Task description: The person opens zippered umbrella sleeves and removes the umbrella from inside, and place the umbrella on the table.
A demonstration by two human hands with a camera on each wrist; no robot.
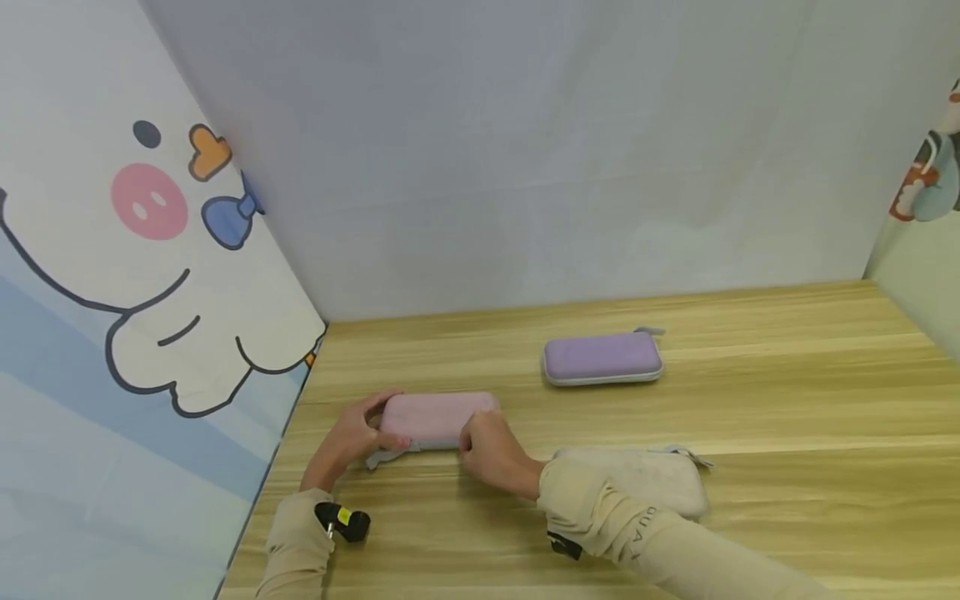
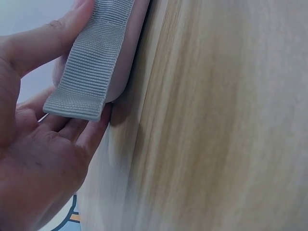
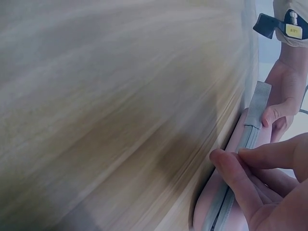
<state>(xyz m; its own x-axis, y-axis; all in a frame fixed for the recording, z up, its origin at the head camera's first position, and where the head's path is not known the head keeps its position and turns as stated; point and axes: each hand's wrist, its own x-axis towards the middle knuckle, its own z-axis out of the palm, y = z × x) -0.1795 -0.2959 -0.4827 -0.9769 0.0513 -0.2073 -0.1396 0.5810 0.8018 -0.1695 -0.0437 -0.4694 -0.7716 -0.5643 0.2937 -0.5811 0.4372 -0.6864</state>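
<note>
A pink hard zip case [image 1: 435,415] lies on the wooden table, left of the middle. My left hand [image 1: 352,433] grips its left end, thumb on the near side and fingers round the far side. Beside that thumb, a grey ribbed strap [image 2: 91,57] sticks out from the case. My right hand [image 1: 495,454] is at the near right part of the case, thumb and index finger pinching at the grey zipper [image 3: 221,209]. The zipper pull itself is hidden by the fingers. Behind them, a dark gap shows between the zipper's two edges.
A purple zip case [image 1: 602,357] lies farther back, right of the pink one. Partly under my right forearm's line of sight is a whitish zip case [image 1: 660,479] with a grey strap. A plain curtain [image 1: 570,167] rises behind the table; a cartoon-printed panel [image 1: 112,275] stands left.
</note>
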